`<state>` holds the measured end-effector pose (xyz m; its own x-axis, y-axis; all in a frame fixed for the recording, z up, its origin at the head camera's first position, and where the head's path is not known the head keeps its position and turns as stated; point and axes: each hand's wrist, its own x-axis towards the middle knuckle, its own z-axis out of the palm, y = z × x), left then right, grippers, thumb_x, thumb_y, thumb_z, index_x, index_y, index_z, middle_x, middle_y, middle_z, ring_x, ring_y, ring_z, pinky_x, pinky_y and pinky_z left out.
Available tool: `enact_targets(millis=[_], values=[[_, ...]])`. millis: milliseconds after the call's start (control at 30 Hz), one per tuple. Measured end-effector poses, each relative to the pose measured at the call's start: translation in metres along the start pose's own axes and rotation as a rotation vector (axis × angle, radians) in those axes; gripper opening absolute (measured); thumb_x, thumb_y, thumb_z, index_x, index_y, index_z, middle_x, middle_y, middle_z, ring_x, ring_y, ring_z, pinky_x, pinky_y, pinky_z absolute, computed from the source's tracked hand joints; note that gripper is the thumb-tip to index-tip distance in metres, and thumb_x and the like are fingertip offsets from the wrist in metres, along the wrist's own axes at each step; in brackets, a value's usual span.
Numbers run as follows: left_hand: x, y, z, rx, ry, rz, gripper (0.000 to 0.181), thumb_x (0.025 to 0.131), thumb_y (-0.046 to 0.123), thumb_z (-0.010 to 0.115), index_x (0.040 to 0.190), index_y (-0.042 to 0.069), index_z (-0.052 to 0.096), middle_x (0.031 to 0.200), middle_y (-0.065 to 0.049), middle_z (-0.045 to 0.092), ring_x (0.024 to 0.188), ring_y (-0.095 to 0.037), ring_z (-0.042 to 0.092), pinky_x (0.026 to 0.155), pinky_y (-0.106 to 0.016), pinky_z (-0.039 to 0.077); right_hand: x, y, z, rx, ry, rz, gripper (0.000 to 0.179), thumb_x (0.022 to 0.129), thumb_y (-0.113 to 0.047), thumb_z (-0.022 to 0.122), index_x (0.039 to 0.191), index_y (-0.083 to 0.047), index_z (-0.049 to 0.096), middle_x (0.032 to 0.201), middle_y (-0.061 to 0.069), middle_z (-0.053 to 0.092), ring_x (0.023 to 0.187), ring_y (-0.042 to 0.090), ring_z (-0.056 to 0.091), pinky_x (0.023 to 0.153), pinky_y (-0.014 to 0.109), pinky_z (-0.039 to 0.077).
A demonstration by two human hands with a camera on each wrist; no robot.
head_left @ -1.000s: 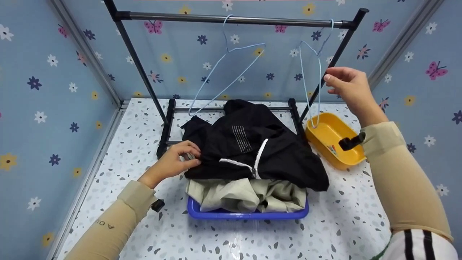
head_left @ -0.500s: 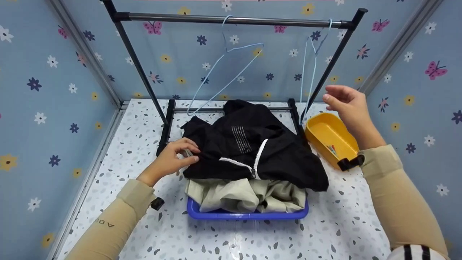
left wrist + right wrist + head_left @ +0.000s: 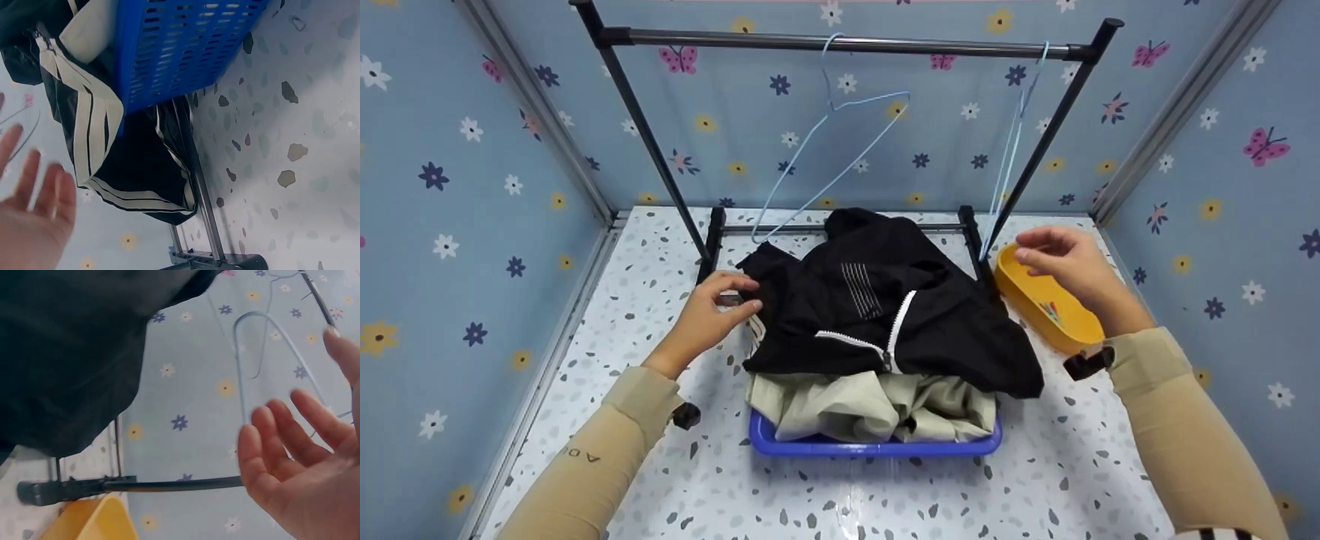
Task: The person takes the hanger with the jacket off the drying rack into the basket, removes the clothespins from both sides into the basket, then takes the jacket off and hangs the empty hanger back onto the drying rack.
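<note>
A black zip jacket with a white zipper lies spread over a blue basket, on top of a light beige garment. In the head view my left hand hovers at the jacket's left side, fingers relaxed and holding nothing. Its white-striped sleeve hangs beside the perforated basket wall in the left wrist view. My right hand is in the air above a yellow tray, fingers loosely bent with nothing between them. One light blue wire hanger hangs nearest that hand.
A black clothes rack stands behind the basket, its base bars on the speckled floor. A second blue wire hanger hangs mid-rail. Small coloured items lie in the tray. Flowered walls enclose three sides.
My right hand has lowered from beside the right hanger to over the yellow tray. That hanger has turned edge-on. My left hand has drawn slightly left, away from the jacket.
</note>
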<state>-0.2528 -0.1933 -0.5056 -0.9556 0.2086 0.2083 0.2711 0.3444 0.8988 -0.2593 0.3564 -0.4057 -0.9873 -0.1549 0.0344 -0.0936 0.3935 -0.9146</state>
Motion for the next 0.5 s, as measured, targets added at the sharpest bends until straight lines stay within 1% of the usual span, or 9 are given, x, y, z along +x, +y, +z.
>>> enact_targets(millis=[67,167,233,267,300,367,400,467,500], values=[[0.003,-0.002,-0.001,0.011,0.021,-0.043,0.039,0.099,0.008,0.079,0.134,-0.006,0.070,0.143,-0.022,0.061,0.138,-0.033,0.056,0.112,-0.052,0.054,-0.002,0.008,0.002,-0.020,-0.081,-0.007,0.032,0.104,-0.013,0.074,0.132,0.001,0.068,0.115,-0.010,0.074,0.102,0.009,0.073,0.089,0.023,0.063],[0.007,-0.007,-0.003,0.032,0.016,-0.098,0.053,0.101,0.014,0.078,0.148,-0.005,0.060,0.158,-0.024,0.050,0.152,-0.045,0.044,0.119,-0.060,0.047,-0.005,0.021,0.007,-0.037,-0.207,-0.023,0.043,0.102,-0.005,0.073,0.140,0.010,0.062,0.123,-0.005,0.073,0.109,0.010,0.072,0.093,0.022,0.061],[0.010,-0.010,-0.004,0.054,-0.004,-0.128,0.062,0.102,0.021,0.078,0.155,-0.002,0.054,0.166,-0.023,0.043,0.157,-0.047,0.036,0.122,-0.062,0.043,-0.007,0.030,0.011,-0.041,-0.282,-0.039,0.048,0.100,0.000,0.073,0.143,0.014,0.058,0.133,0.007,0.071,0.116,0.013,0.071,0.097,0.020,0.059],[0.011,-0.012,-0.005,0.061,-0.014,-0.141,0.066,0.102,0.024,0.077,0.157,-0.001,0.052,0.168,-0.023,0.041,0.158,-0.048,0.034,0.124,-0.062,0.041,-0.008,0.033,0.013,-0.049,-0.308,-0.042,0.049,0.099,0.001,0.073,0.144,0.014,0.057,0.137,0.014,0.069,0.119,0.013,0.070,0.099,0.019,0.058],[0.012,-0.014,-0.005,0.065,-0.026,-0.155,0.069,0.102,0.026,0.077,0.160,0.001,0.049,0.171,-0.022,0.039,0.160,-0.048,0.032,0.125,-0.062,0.039,-0.009,0.037,0.015,-0.053,-0.325,-0.038,0.050,0.099,0.001,0.073,0.145,0.013,0.058,0.140,0.021,0.067,0.120,0.014,0.069,0.100,0.019,0.057],[0.014,-0.016,-0.005,0.065,-0.053,-0.183,0.076,0.103,0.032,0.077,0.164,0.004,0.044,0.175,-0.020,0.034,0.162,-0.050,0.028,0.127,-0.063,0.035,-0.010,0.043,0.019,-0.077,-0.344,-0.018,0.052,0.098,-0.002,0.075,0.146,0.011,0.058,0.146,0.029,0.062,0.122,0.014,0.067,0.102,0.017,0.054],[0.016,-0.017,-0.005,0.058,-0.067,-0.198,0.078,0.103,0.033,0.077,0.166,0.005,0.041,0.176,-0.019,0.031,0.162,-0.051,0.027,0.128,-0.064,0.034,-0.010,0.046,0.021,-0.095,-0.347,-0.005,0.053,0.097,-0.004,0.076,0.146,0.009,0.059,0.148,0.031,0.060,0.124,0.015,0.066,0.102,0.015,0.052],[0.018,-0.018,-0.004,0.041,-0.096,-0.226,0.084,0.102,0.036,0.077,0.169,0.007,0.035,0.179,-0.019,0.026,0.162,-0.053,0.026,0.129,-0.064,0.033,-0.011,0.050,0.023,-0.131,-0.351,0.033,0.055,0.097,-0.009,0.078,0.147,0.005,0.060,0.150,0.027,0.060,0.125,0.016,0.064,0.101,0.014,0.050],[0.019,-0.019,-0.003,0.030,-0.110,-0.242,0.088,0.102,0.037,0.077,0.171,0.008,0.031,0.180,-0.019,0.023,0.161,-0.053,0.027,0.129,-0.063,0.033,-0.012,0.053,0.025,-0.144,-0.356,0.051,0.056,0.097,-0.011,0.078,0.148,0.003,0.060,0.151,0.026,0.060,0.126,0.019,0.063,0.101,0.015,0.050]])
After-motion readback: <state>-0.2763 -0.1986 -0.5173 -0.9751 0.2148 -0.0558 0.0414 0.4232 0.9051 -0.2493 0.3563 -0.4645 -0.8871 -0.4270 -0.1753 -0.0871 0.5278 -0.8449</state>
